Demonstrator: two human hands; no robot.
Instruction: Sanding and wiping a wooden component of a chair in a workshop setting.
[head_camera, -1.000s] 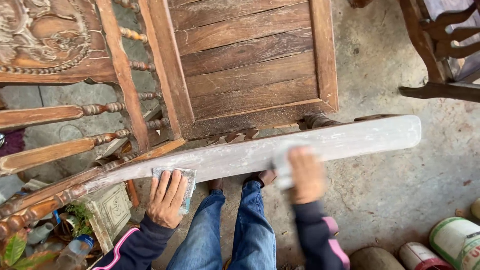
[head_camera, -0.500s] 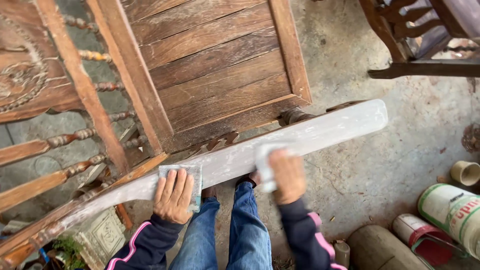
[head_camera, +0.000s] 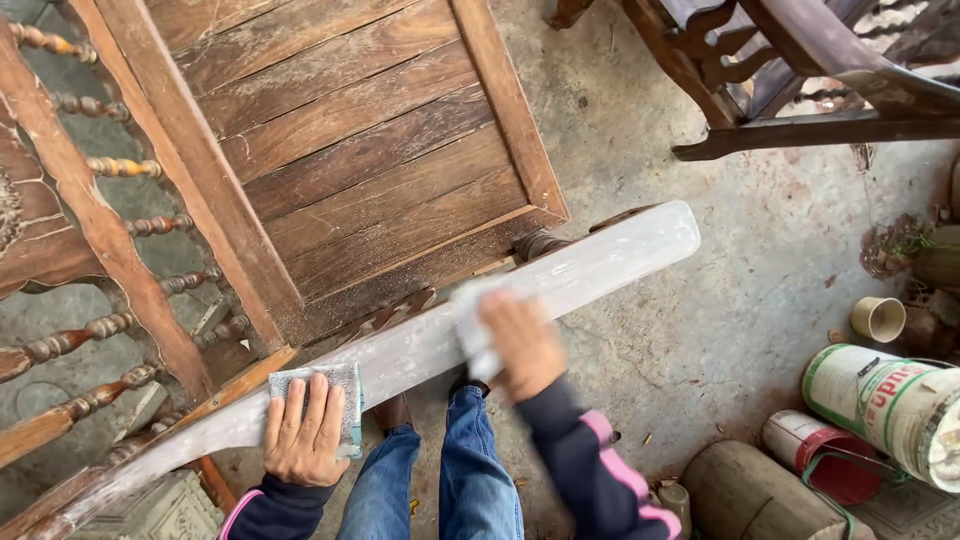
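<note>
A long wooden armrest (head_camera: 600, 262) of an old carved chair runs from lower left to upper right, dusted pale grey-white. My right hand (head_camera: 520, 345), blurred by motion, presses a pale sanding sheet (head_camera: 468, 322) against the middle of the armrest. My left hand (head_camera: 303, 430) lies flat on a grey sanding pad (head_camera: 345, 385) on the armrest's lower left part, fingers together. My jeans-clad legs (head_camera: 450, 480) show below the armrest.
The chair's slatted wooden seat (head_camera: 360, 170) and turned spindles (head_camera: 120, 225) fill the upper left. Another dark wooden chair (head_camera: 780, 70) stands at the top right. Paint cans (head_camera: 880, 400), a small cup (head_camera: 878, 318) and a log (head_camera: 760, 495) sit on the concrete floor at right.
My right hand with its sanding sheet has slid left down the armrest. The view has swung right and tilted. My left hand stays on its pad.
</note>
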